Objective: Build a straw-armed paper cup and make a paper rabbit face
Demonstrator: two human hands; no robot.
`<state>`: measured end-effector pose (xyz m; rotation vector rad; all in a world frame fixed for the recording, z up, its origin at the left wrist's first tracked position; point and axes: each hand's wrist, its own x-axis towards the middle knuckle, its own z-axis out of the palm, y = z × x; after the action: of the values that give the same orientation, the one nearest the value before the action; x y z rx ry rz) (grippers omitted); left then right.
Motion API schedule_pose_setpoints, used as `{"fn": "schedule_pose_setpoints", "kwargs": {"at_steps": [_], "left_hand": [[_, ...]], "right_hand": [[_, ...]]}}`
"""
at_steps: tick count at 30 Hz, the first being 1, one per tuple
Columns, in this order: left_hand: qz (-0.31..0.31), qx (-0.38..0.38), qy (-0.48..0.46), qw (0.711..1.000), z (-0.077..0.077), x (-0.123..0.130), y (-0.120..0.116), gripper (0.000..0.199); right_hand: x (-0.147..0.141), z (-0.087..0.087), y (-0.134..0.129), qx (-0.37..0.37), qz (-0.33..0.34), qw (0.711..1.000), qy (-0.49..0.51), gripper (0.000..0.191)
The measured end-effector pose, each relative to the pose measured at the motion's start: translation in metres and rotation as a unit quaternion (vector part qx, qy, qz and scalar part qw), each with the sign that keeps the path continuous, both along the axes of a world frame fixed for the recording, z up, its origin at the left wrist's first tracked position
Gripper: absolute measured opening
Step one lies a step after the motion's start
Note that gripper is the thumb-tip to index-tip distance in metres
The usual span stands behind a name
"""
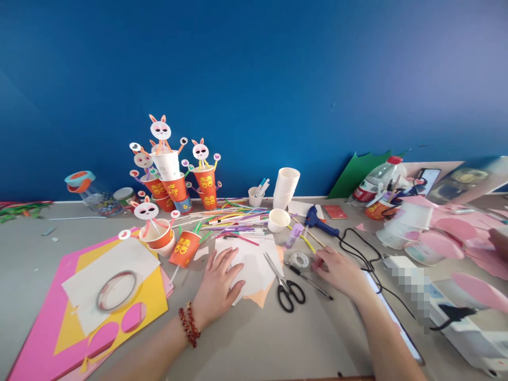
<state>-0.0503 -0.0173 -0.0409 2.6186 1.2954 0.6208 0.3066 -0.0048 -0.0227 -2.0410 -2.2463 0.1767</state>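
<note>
My left hand, with a red bead bracelet at the wrist, lies with fingers spread on the left edge of a white paper sheet. Black-handled scissors rest on the right part of that sheet, blades pointing away. My right hand has its fingers bent together near the tip of a thin wooden stick; whether it holds anything is too small to tell. Between the scissors and my right hand lie a white tape roll and a black pen. A purple glue stick stands just behind them.
Rabbit-faced paper cups stand at the back left, beside pink and yellow sheets with a tape ring. Behind my hands are pipe cleaners, stacked white cups and a blue glue gun. Cables, a power strip and another person's hand are at right.
</note>
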Motion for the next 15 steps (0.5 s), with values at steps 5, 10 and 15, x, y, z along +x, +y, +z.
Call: {"fn": "schedule_pose_setpoints", "kwargs": {"at_steps": [5,10,15], "left_hand": [[-0.006,-0.006,-0.021,1.0,0.002,0.001,-0.001,0.03],[-0.008,-0.005,-0.044,0.999,0.005,0.002,-0.004,0.026],[-0.017,-0.015,-0.101,0.995,0.008,0.004,-0.004,0.024]], "right_hand": [[0.0,-0.001,0.002,-0.013,-0.028,0.999,0.017,0.013],[0.007,0.005,0.002,-0.033,-0.006,0.999,0.019,0.013],[-0.015,0.039,-0.015,0.02,-0.035,0.992,0.116,0.017]]}}
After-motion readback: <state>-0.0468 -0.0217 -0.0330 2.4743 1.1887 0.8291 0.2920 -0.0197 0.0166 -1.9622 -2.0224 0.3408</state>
